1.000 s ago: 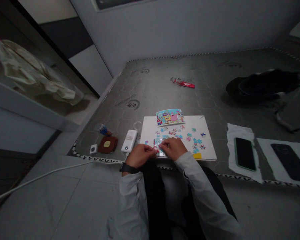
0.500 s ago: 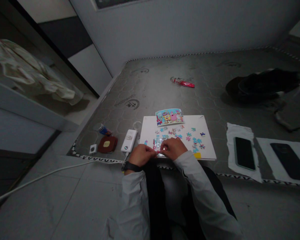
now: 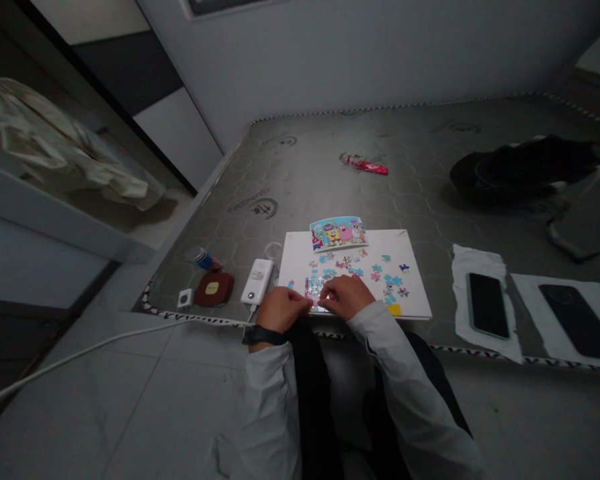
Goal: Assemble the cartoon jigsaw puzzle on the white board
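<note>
A white board (image 3: 403, 250) lies on a grey mattress (image 3: 300, 180), with a small picture card (image 3: 338, 233) of cartoon characters at its far edge. Loose blue, pink and white jigsaw pieces (image 3: 383, 275) are scattered across the board. My left hand (image 3: 281, 310), with a black watch on its wrist, and my right hand (image 3: 347, 297) both rest at a cluster of joined jigsaw pieces (image 3: 315, 291) near the board's front edge. My fingers partly hide the cluster, and I cannot tell whether they grip any piece.
A white power bank (image 3: 257, 282) with a cable, a brown round case (image 3: 214, 289) and a small can (image 3: 204, 259) lie left of the board. Right of it, two phones (image 3: 488, 305) rest on white cloths. Further back are a red packet (image 3: 364, 166) and a dark bag (image 3: 523, 170).
Both hands stay at the joined pieces with only slight shifts. The whole view drifts a little.
</note>
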A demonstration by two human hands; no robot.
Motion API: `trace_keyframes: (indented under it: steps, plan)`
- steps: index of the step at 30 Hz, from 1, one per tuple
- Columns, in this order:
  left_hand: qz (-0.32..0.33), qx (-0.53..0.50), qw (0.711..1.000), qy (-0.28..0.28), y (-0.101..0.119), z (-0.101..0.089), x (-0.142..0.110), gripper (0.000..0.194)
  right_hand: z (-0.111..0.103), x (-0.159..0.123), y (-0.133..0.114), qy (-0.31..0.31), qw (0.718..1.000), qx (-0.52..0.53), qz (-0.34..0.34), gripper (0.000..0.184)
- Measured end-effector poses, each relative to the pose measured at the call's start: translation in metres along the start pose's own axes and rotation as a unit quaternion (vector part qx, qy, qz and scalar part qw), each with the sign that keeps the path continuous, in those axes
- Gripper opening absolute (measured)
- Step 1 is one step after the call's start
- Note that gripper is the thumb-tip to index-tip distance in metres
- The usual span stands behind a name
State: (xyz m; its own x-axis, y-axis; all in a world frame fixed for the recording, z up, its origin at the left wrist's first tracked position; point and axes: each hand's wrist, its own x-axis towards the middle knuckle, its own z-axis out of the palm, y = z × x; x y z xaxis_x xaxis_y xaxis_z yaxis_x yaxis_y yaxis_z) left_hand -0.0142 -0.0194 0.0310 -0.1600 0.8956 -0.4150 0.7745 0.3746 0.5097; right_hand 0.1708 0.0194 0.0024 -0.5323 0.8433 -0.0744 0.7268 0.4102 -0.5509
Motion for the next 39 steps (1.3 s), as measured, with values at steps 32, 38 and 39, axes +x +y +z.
trace_keyframes:
  steps: [32,38,39]
  plan:
    - [-0.017,0.027,0.989,0.146,0.001,0.004,0.005,0.032,-0.021,-0.010,0.018,-0.049,0.999,-0.015,0.012,0.019]
    - [-0.057,0.047,0.972,0.221,-0.004,-0.003,0.004,0.030,-0.048,-0.024,0.037,0.015,0.998,-0.026,0.062,0.012]
    - [-0.063,0.049,0.971,0.226,-0.004,-0.004,0.004,0.029,-0.053,-0.028,0.044,0.037,0.995,-0.039,0.080,0.011]
